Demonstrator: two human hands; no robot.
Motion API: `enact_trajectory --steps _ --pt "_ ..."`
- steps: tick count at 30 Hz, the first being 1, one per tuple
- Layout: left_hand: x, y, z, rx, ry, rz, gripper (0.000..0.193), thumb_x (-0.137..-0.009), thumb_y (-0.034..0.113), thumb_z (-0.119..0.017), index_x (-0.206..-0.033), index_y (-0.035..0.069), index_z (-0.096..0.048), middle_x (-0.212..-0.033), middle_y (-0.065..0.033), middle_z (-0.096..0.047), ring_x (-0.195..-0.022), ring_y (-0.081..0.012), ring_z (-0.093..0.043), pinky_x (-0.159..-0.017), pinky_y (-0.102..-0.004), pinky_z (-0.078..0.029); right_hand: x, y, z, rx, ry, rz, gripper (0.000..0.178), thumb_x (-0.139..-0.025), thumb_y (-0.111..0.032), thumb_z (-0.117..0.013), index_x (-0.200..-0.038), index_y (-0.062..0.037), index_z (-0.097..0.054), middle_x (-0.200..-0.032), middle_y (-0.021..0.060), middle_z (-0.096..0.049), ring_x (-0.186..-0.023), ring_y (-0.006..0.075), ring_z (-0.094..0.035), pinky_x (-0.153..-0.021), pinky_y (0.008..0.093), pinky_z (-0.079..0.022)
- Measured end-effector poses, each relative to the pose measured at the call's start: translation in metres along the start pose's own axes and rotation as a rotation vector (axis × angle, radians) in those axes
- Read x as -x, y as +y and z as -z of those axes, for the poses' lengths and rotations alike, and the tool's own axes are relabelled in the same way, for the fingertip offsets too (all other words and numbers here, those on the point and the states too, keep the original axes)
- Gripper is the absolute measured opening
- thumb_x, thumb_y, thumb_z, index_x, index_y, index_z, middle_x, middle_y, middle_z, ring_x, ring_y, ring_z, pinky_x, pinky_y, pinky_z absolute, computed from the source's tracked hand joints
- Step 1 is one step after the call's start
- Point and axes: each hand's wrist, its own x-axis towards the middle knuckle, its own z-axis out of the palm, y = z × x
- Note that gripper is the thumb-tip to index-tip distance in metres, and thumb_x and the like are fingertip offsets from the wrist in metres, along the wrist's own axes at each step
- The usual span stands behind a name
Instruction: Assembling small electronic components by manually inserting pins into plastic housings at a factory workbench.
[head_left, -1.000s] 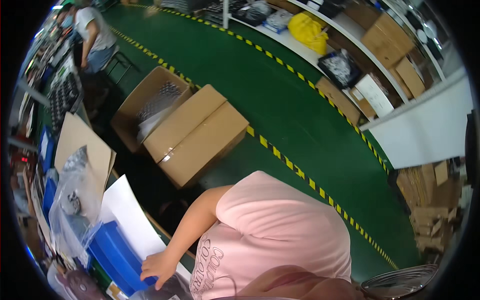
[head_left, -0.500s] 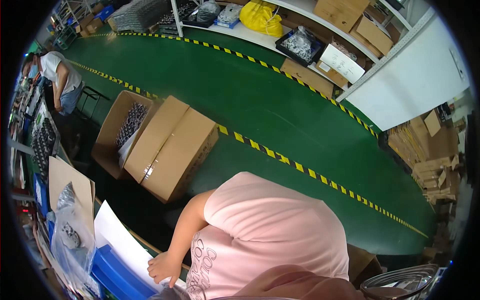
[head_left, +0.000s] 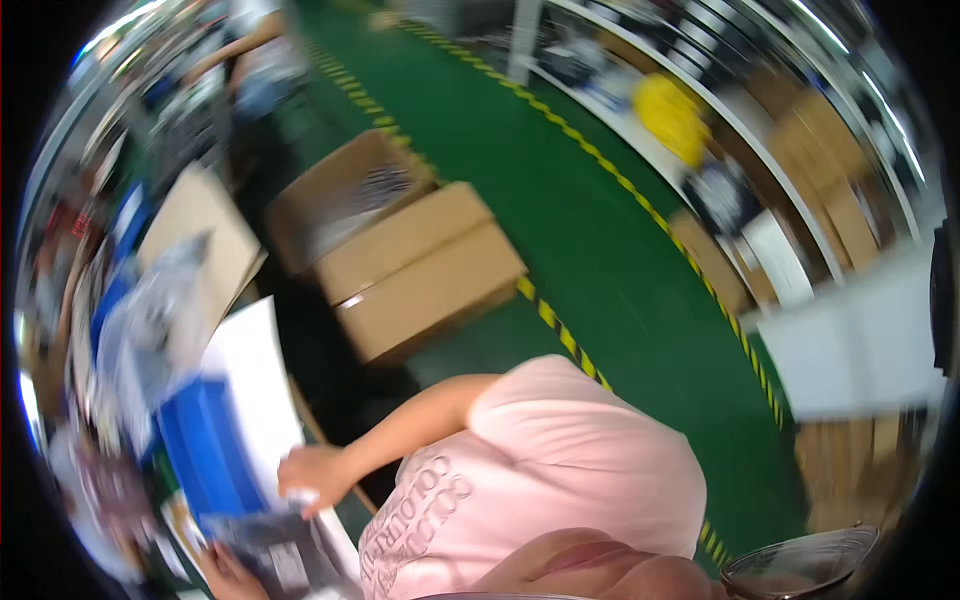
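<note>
A dark plastic bag (head_left: 330, 548) with a pale label lies at the lower edge, on the near side of a blue bin (head_left: 205, 440). My right hand (head_left: 322, 474) has curled fingers at the bag's upper edge, pinching it. From below, my left hand (head_left: 232, 574) grips the bag's other side and is partly cut off by the frame. A white sheet (head_left: 250, 350) lies beside the bin, just beyond my right hand. Motion blur hides what is in the bag.
A clear bag (head_left: 150, 325) rests against a cardboard sheet (head_left: 205, 235) on the bench. Beside the bench stand a closed carton (head_left: 430, 280) and an open carton (head_left: 325, 195) with metallic parts. A person (head_left: 255, 60) works farther along. Loaded shelves (head_left: 620, 120) line the aisle.
The view has swung, shifting the cartons and shelves rightward in the picture. My left hand and more of the dark bag have come into sight. My right hand has moved onto the bag's edge.
</note>
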Motion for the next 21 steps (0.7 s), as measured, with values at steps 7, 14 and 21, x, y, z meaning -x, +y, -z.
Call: enact_trajectory --steps 7,14,21 --pt "0.019 0.024 0.0 0.176 0.2 -0.049 0.012 -0.078 0.014 -0.055 -0.074 0.004 -0.06 -0.072 -0.0176 -0.059 -0.07 -0.0367 -0.057 -0.061 -0.0446 -0.044 -0.094 -0.016 0.006 -0.474 0.095 0.001 0.054 -0.077 -0.021 -0.07 -0.122 -0.0051 -0.046 -0.118 0.0135 -0.047 -0.109 0.0282 -0.045 -0.093 0.0359 -0.037" --pt "0.057 0.038 0.015 0.198 0.428 -0.075 0.013 -0.078 0.021 -0.061 -0.075 0.009 -0.057 -0.068 -0.0053 -0.055 -0.062 -0.0257 -0.057 -0.054 -0.0381 -0.046 -0.123 -0.061 0.024 -0.703 -0.318 0.039 0.031 -0.086 -0.022 -0.057 -0.105 0.0024 -0.059 -0.105 0.0134 -0.061 -0.103 0.0237 -0.055 -0.091 0.0343 -0.04" --pt "0.064 0.043 0.019 0.111 0.452 -0.008 0.015 -0.08 0.022 -0.059 -0.073 0.009 -0.054 -0.068 -0.0044 -0.056 -0.065 -0.0227 -0.059 -0.054 -0.0355 -0.046 -0.122 -0.044 0.025 -0.733 -0.279 -0.138 0.023 -0.094 -0.014 -0.049 -0.075 -0.0014 -0.054 -0.074 0.0008 -0.055 -0.072 0.0072 -0.045 -0.068 0.0213 -0.036"
